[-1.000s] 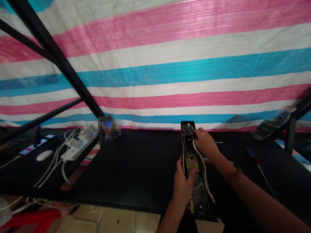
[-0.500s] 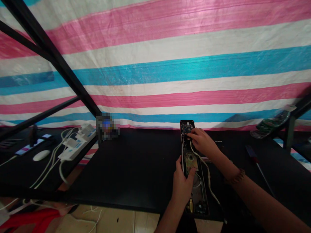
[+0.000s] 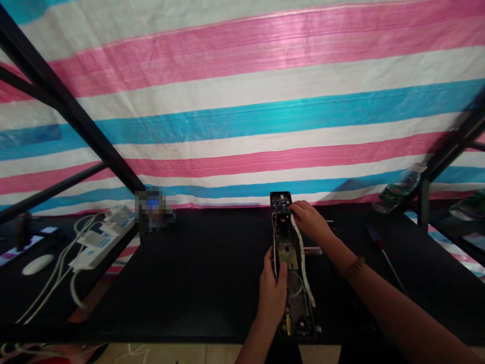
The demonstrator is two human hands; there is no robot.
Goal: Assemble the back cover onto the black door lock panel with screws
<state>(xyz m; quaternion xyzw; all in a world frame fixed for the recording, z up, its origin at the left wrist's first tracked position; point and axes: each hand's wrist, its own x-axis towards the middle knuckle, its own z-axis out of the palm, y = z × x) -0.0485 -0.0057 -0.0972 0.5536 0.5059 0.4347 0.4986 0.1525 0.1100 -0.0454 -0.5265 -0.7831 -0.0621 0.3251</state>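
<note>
A long, narrow black housing (image 3: 307, 303) with its inside exposed lies upright in the view on the black table. It holds a circuit board (image 3: 280, 203) at the far end, a brass-coloured plate (image 3: 291, 259) in the middle and a brass cylinder (image 3: 288, 321) near the close end. My left hand (image 3: 273, 288) grips the housing's left side, thumb over its inside. At the right edge of the board, my right hand (image 3: 306, 218) pinches something too small to make out, close to the upper end of a white cable (image 3: 304, 268) that hangs along the housing's right side.
A screwdriver (image 3: 386, 258) lies to the right. Behind it a plastic bottle (image 3: 399, 189) leans near the black frame (image 3: 423, 202). On the left are a white power strip (image 3: 94, 247) with cables and a white mouse (image 3: 38, 264). Striped sheeting (image 3: 242, 121) hangs behind the table.
The camera view has shifted, so the table objects appear further left. The white cable now hangs closer along the housing's right side. My right hand has closed in at the board's right edge.
</note>
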